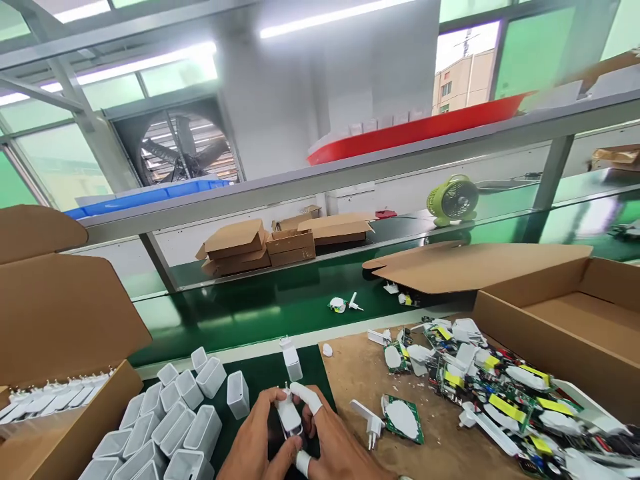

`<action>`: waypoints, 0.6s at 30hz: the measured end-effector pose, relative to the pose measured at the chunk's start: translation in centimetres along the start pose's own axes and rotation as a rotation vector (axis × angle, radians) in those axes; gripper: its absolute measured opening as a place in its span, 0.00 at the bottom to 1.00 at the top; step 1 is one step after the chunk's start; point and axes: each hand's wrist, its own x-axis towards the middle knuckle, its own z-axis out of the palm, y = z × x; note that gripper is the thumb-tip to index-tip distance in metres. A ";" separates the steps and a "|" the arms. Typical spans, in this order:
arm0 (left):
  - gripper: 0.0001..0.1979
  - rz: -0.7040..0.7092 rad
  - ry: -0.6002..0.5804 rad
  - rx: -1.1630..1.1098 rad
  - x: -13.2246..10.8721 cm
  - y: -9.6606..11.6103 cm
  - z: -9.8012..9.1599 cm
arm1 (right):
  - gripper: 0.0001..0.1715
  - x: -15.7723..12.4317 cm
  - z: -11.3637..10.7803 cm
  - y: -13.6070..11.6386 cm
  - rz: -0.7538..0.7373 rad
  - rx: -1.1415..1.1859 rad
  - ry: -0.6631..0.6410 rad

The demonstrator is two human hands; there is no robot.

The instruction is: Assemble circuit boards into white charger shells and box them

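Both hands close around a white plug-in power adapter low in the middle of the view. My left hand grips it from the left, with the thumb near its lower end. My right hand holds its right side; white coverings wrap some of those fingers. Just beyond the hands stands another white adapter with its pins up. A white open-topped housing is left of it, beside a group of similar housings. Right of my hands lie a white plug piece and a green circuit board with a white patch.
Many circuit boards and plug parts are heaped on a brown board at right. An open carton stands behind them; another carton at left holds white pieces. Beyond runs a green conveyor under a metal shelf.
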 end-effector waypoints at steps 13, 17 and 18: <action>0.54 -0.403 -0.183 0.347 10.9 -0.3 -4.0 | 0.27 1.5 1.2 2.6 -0.143 -0.389 -0.089; 0.46 -0.398 -0.207 0.323 11.1 -1.6 -3.8 | 0.18 1.6 2.0 4.1 -0.293 -0.412 -0.014; 0.43 -0.387 -0.221 0.305 11.0 -1.9 -3.9 | 0.16 1.5 2.2 4.2 -0.308 -0.420 -0.010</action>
